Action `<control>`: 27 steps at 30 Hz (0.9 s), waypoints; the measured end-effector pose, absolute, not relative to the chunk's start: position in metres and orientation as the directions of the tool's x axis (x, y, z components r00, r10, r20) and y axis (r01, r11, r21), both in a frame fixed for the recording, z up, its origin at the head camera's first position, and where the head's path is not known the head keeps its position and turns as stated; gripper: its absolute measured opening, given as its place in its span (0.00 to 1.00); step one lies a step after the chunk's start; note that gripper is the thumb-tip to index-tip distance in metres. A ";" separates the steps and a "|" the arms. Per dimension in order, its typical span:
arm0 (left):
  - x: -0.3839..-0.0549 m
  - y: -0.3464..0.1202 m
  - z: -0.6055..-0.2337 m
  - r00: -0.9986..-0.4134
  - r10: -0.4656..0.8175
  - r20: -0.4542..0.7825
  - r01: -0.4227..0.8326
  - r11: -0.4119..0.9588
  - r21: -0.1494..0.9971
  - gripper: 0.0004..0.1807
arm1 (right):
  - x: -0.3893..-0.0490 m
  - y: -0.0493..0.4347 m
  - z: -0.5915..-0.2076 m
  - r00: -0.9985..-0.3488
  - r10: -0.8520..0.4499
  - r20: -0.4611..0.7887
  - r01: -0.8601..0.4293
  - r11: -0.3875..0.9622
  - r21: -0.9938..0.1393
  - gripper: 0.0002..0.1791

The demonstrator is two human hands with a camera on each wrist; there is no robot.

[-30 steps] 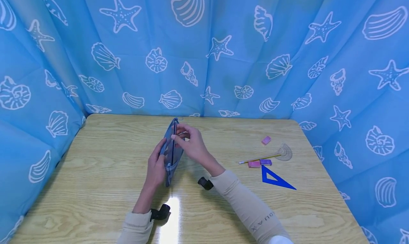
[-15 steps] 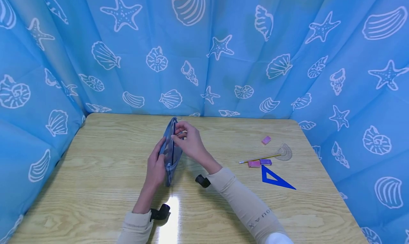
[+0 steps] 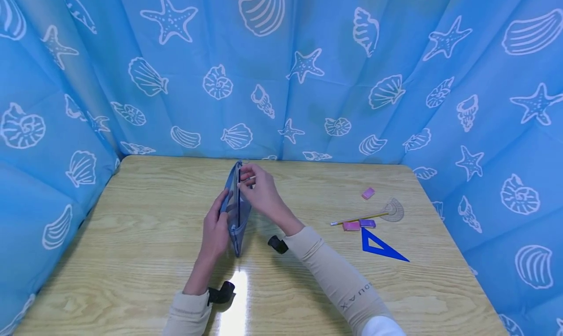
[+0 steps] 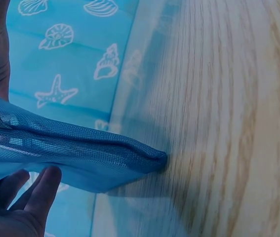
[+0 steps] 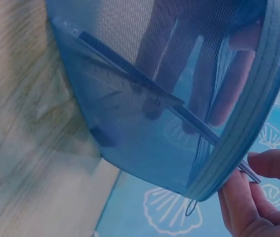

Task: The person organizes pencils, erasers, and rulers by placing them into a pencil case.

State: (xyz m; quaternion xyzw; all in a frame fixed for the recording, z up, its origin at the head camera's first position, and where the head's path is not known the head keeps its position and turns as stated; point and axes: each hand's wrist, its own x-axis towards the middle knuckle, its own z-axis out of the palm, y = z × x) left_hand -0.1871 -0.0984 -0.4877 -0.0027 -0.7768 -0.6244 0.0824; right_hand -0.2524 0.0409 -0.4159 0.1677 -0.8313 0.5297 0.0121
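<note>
Right hand [image 3: 266, 192] is narrowed to a pinch: between its thumb and fingers, one end of a thin dark rod [image 3: 239, 204] is held near the far end of the mouth of the pouch [image 3: 236, 241]. By the left hand [image 3: 215, 228] the pouch is gripped at its left side, its zip [image 5: 258, 98] parted. In the right wrist view most of the rod is seen slantwise through the blue mesh, its pinched end outside, past the zip. Whether the pouch is rested on the table [image 3: 154, 258] or held just above it cannot be told.

Well apart, to the right, a pencil [image 3: 360, 219] is laid with one end at the protractor [image 3: 393, 211]. Just in front, a pink eraser [image 3: 351, 226] and a purple eraser [image 3: 367, 223] are set side by side; another pink eraser [image 3: 368, 193] is placed farther back. Nearest the person of these, a blue set square [image 3: 384, 250] is laid flat. The table is backed by a shell-printed curtain [image 3: 176, 82].
</note>
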 end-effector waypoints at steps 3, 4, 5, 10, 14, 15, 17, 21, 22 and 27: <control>-0.187 -0.100 -0.487 -0.986 -0.097 0.135 0.111 0.215 0.970 0.34 | -0.253 0.042 -0.414 -0.940 -0.279 0.198 -0.302 0.401 -0.865 0.21; -0.187 -0.100 -0.487 -0.986 -0.100 0.135 0.112 0.214 0.970 0.34 | -0.253 0.043 -0.413 -0.938 -0.283 0.198 -0.305 0.406 -0.862 0.21; -0.186 -0.101 -0.487 -0.986 -0.098 0.134 0.112 0.207 0.972 0.34 | -0.253 0.043 -0.412 -0.937 -0.287 0.199 -0.309 0.412 -0.857 0.22; -0.185 -0.101 -0.486 -0.984 -0.103 0.145 0.123 0.192 0.974 0.34 | -0.252 0.049 -0.411 -0.926 -0.307 0.220 -0.336 0.406 -0.850 0.22; -0.185 -0.101 -0.486 -0.982 -0.103 0.159 0.139 0.182 0.973 0.34 | -0.251 0.061 -0.414 -0.919 -0.305 0.251 -0.356 0.363 -0.861 0.21; -0.185 -0.101 -0.486 -0.982 -0.102 0.160 0.140 0.182 0.973 0.34 | -0.251 0.065 -0.415 -0.917 -0.300 0.261 -0.362 0.355 -0.862 0.21; -0.185 -0.101 -0.487 -0.982 -0.100 0.161 0.141 0.175 0.974 0.34 | -0.250 0.075 -0.418 -0.915 -0.289 0.281 -0.374 0.348 -0.860 0.20; -0.185 -0.102 -0.488 -0.984 -0.088 0.157 0.141 0.161 0.977 0.34 | -0.249 0.097 -0.424 -0.911 -0.270 0.311 -0.393 0.343 -0.853 0.19; -0.185 -0.102 -0.488 -0.984 -0.086 0.156 0.141 0.160 0.977 0.34 | -0.249 0.103 -0.427 -0.912 -0.267 0.310 -0.390 0.341 -0.855 0.19; -0.183 -0.103 -0.486 -0.985 -0.085 0.151 0.136 0.164 0.977 0.35 | -0.245 0.135 -0.438 -0.919 -0.282 0.277 -0.371 0.374 -0.850 0.19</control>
